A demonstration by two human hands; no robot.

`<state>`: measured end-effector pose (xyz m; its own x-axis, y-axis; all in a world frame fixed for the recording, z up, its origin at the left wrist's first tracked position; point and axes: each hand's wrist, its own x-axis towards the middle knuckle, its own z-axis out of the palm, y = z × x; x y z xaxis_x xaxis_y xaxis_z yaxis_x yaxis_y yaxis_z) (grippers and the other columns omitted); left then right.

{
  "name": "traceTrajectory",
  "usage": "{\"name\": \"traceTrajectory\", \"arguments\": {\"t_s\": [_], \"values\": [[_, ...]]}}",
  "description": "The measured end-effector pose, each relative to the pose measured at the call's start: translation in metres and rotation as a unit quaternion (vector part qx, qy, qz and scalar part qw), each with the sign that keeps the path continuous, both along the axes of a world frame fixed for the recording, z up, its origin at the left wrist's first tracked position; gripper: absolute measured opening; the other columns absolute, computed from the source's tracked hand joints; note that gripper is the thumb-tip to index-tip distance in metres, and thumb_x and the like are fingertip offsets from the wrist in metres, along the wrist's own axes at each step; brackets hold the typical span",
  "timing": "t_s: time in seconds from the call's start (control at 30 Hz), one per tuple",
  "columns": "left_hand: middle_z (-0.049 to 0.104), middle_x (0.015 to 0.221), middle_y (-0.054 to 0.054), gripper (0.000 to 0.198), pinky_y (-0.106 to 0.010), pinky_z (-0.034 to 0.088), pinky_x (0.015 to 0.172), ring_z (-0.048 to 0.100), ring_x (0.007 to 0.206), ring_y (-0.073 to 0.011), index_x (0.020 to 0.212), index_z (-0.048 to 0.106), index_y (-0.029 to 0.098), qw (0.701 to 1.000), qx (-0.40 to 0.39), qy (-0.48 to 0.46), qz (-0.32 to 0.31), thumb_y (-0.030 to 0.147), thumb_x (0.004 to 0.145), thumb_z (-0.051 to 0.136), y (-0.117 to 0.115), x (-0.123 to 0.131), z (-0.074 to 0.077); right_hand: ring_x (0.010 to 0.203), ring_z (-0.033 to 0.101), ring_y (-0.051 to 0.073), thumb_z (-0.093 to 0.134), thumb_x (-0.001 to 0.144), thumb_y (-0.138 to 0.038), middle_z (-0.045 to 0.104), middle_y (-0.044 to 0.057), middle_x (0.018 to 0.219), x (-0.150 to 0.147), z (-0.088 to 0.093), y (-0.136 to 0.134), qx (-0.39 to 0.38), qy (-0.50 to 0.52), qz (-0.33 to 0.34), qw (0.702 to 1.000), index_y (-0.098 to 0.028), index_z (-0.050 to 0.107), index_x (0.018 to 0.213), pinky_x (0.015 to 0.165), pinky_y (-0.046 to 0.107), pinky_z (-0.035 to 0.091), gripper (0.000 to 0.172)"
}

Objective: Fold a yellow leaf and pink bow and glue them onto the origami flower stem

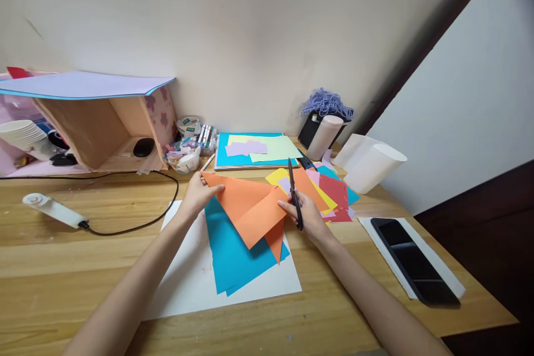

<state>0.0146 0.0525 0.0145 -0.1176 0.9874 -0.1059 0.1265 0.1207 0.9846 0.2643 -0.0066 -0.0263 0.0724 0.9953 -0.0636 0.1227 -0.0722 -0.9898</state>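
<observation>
Orange paper (246, 203), folded over with a loose pointed flap below, is held up in front of me. My left hand (201, 194) pinches its left corner between thumb and fingers. At the paper's right end is my right hand (306, 214), its thumb and a finger gripping the edge. The same hand also holds black scissors (295, 200), blades pointing up and away. Beneath the orange paper lie blue sheets (225, 258) on a larger white sheet (179, 283).
Coloured paper scraps (336, 194) lie right of the hands, a phone (413, 261) beyond them. At the back stand a stack of paper (275, 147), markers (206, 136), a clear bowl (186, 161) and rolled white paper (371, 164). A corded white device (54, 209) lies left.
</observation>
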Motion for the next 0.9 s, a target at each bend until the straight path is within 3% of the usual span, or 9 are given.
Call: {"name": "traceTrajectory", "arguments": {"t_s": [0.13, 0.27, 0.37, 0.5, 0.67, 0.77, 0.9], "values": [[0.062, 0.075, -0.003, 0.065, -0.032, 0.048, 0.064, 0.062, 0.073, -0.0218, 0.109, 0.048, 0.014, 0.972, 0.034, 0.232, -0.026, 0.026, 0.05, 0.073, 0.003, -0.011, -0.011, 0.057, 0.041, 0.01, 0.068, 0.063, -0.041, 0.042, -0.006, 0.062, 0.012, 0.002, 0.004, 0.034, -0.126, 0.014, 0.991, -0.019, 0.04, 0.068, 0.053, 0.022, 0.032, 0.035], [0.063, 0.095, -0.007, 0.042, -0.038, 0.042, 0.083, 0.056, 0.096, -0.0264, 0.095, 0.059, 0.021, 0.904, 0.117, 0.39, -0.128, 0.037, 0.059, 0.069, -0.003, -0.01, -0.015, 0.059, 0.04, 0.011, 0.063, 0.066, -0.037, 0.041, -0.006, 0.062, 0.016, 0.007, 0.003, 0.044, -0.199, 0.077, 0.976, -0.02, 0.038, 0.066, 0.054, 0.022, 0.03, 0.031], [0.063, 0.099, -0.006, 0.03, -0.036, 0.039, 0.086, 0.053, 0.1, -0.0257, 0.086, 0.063, 0.022, 0.889, 0.138, 0.383, -0.211, 0.046, 0.071, 0.057, -0.012, 0.003, -0.015, 0.059, 0.039, 0.011, 0.06, 0.069, -0.034, 0.041, -0.006, 0.063, 0.014, 0.01, 0.001, 0.058, -0.214, 0.116, 0.968, -0.02, 0.036, 0.067, 0.053, 0.022, 0.029, 0.027], [0.064, 0.088, -0.004, 0.033, -0.029, 0.04, 0.07, 0.056, 0.082, -0.0201, 0.082, 0.063, 0.021, 0.878, 0.129, 0.338, -0.315, 0.049, 0.078, 0.045, -0.018, 0.017, -0.018, 0.06, 0.039, 0.011, 0.058, 0.07, -0.031, 0.039, -0.006, 0.064, 0.012, 0.013, -0.002, 0.073, -0.202, 0.144, 0.966, -0.021, 0.035, 0.067, 0.055, 0.022, 0.031, 0.026], [0.044, 0.058, 0.002, 0.041, -0.025, 0.025, 0.051, 0.039, 0.055, -0.0134, 0.057, 0.044, 0.019, 0.871, 0.125, 0.358, -0.313, 0.054, 0.077, 0.044, -0.018, 0.02, -0.02, 0.057, 0.036, 0.009, 0.061, 0.07, -0.033, 0.036, -0.007, 0.062, 0.014, 0.016, -0.002, 0.085, -0.171, 0.122, 0.974, -0.02, 0.036, 0.066, 0.054, 0.022, 0.03, 0.029], [0.037, 0.055, 0.004, 0.042, -0.024, 0.021, 0.049, 0.034, 0.053, -0.0119, 0.055, 0.039, 0.019, 0.881, 0.112, 0.329, -0.321, 0.053, 0.078, 0.042, -0.018, 0.02, -0.016, 0.056, 0.036, 0.009, 0.064, 0.069, -0.038, 0.038, -0.006, 0.062, 0.015, 0.014, 0.001, 0.094, -0.141, 0.076, 0.983, -0.019, 0.041, 0.067, 0.053, 0.022, 0.03, 0.03], [0.041, 0.056, 0.003, 0.04, -0.023, 0.024, 0.049, 0.036, 0.053, -0.0118, 0.056, 0.042, 0.018, 0.908, 0.102, 0.27, -0.303, 0.051, 0.079, 0.041, -0.02, 0.02, -0.01, 0.046, 0.038, 0.007, 0.064, 0.069, -0.048, 0.047, -0.006, 0.062, 0.019, 0.009, 0.007, 0.09, -0.03, -0.006, 0.995, -0.02, 0.043, 0.072, 0.046, 0.022, 0.032, 0.035]]}}
